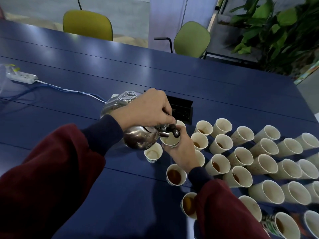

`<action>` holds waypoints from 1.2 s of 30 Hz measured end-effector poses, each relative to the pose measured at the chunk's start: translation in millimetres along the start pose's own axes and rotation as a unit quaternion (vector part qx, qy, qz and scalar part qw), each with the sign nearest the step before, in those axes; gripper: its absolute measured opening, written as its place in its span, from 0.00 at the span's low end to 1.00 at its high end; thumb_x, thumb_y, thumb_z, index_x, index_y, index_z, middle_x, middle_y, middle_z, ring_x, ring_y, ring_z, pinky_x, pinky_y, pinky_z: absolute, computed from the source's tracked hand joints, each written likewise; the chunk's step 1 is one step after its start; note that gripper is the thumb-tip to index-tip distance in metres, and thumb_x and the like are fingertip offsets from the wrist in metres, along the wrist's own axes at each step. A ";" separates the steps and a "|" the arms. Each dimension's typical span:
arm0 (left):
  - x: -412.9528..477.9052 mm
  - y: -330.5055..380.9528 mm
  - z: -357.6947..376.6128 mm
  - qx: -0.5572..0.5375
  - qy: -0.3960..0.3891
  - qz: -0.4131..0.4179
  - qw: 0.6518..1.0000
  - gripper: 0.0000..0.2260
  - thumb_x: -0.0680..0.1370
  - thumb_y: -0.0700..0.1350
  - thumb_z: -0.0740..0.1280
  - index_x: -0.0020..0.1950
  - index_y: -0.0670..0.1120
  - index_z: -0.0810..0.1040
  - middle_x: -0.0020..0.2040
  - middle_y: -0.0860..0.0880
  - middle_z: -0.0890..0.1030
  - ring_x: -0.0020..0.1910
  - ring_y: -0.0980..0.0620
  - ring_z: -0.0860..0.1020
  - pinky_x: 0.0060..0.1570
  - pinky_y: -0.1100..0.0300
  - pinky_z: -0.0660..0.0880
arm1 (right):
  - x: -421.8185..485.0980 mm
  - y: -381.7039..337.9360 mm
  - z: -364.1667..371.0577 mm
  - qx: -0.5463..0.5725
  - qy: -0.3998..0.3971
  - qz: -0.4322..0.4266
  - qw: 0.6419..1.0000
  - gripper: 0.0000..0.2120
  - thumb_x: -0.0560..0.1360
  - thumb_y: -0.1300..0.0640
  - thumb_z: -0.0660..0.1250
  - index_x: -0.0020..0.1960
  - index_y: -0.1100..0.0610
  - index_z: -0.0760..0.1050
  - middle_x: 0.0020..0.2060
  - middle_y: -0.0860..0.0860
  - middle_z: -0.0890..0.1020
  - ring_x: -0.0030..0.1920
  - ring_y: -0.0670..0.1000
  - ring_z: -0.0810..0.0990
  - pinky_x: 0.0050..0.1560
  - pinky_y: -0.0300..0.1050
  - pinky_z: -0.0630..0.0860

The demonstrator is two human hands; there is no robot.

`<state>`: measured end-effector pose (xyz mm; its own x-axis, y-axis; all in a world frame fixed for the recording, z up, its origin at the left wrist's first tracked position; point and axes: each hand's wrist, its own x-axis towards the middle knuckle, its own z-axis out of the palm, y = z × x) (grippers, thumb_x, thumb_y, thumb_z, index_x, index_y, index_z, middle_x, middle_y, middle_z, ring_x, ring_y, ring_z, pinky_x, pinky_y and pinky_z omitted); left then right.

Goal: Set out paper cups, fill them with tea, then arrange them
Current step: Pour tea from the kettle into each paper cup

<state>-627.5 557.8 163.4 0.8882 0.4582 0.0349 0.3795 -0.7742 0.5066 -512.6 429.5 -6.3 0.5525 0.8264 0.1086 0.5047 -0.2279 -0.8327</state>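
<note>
My left hand point(146, 109) grips the handle of a steel teapot point(140, 138), tilted with its spout over a paper cup point(170, 140). My right hand point(181, 152) holds that cup from below and to the right, lifted off the blue table point(86, 75). Another cup without tea point(152, 154) stands just under the teapot. Two cups with dark tea point(176, 175) point(189, 205) stand nearer to me. Several rows of paper cups point(259, 163) spread to the right, some with tea, others without.
A clear plastic bag point(120, 100) lies behind the teapot. An open black cable box point(183, 109) is set into the table beyond my hands. A white power strip point(22, 77) with a blue cable lies far left. Two green chairs point(88, 25) and a plant point(276, 31) stand beyond the table.
</note>
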 end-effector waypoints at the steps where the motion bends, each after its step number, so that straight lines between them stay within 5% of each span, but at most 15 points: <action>1: 0.6 1.7 0.7 0.004 0.000 0.002 1.000 0.10 0.72 0.53 0.73 0.37 0.47 0.87 0.24 0.49 0.75 0.27 0.52 0.68 0.31 0.58 0.69 | -0.4 0.2 0.4 -0.001 0.002 -0.001 1.000 0.27 0.69 0.51 0.79 0.61 0.42 0.67 0.51 0.43 0.83 0.52 0.47 0.82 0.53 0.53 0.80; 23: 11.0 26.0 7.1 0.088 -0.036 0.044 0.994 0.10 0.74 0.52 0.71 0.41 0.48 0.87 0.31 0.50 0.81 0.34 0.50 0.76 0.34 0.61 0.69 | -4.8 13.2 2.3 -0.002 0.008 0.013 1.000 0.26 0.69 0.47 0.77 0.61 0.42 0.67 0.54 0.44 0.81 0.54 0.48 0.80 0.55 0.53 0.79; 36: 16.1 35.2 10.8 0.149 -0.046 0.065 0.986 0.16 0.71 0.55 0.65 0.36 0.44 0.83 0.29 0.45 0.77 0.32 0.46 0.73 0.35 0.49 0.74 | -7.8 22.8 -1.3 -0.011 0.009 0.027 1.000 0.28 0.69 0.54 0.79 0.66 0.51 0.72 0.57 0.46 0.74 0.59 0.48 0.75 0.56 0.40 0.72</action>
<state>-597.0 533.2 172.5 0.9487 0.3160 -0.0034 0.3084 -0.9236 0.2278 -504.6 417.2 -25.4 0.5907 0.8035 0.0746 0.4887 -0.2826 -0.8254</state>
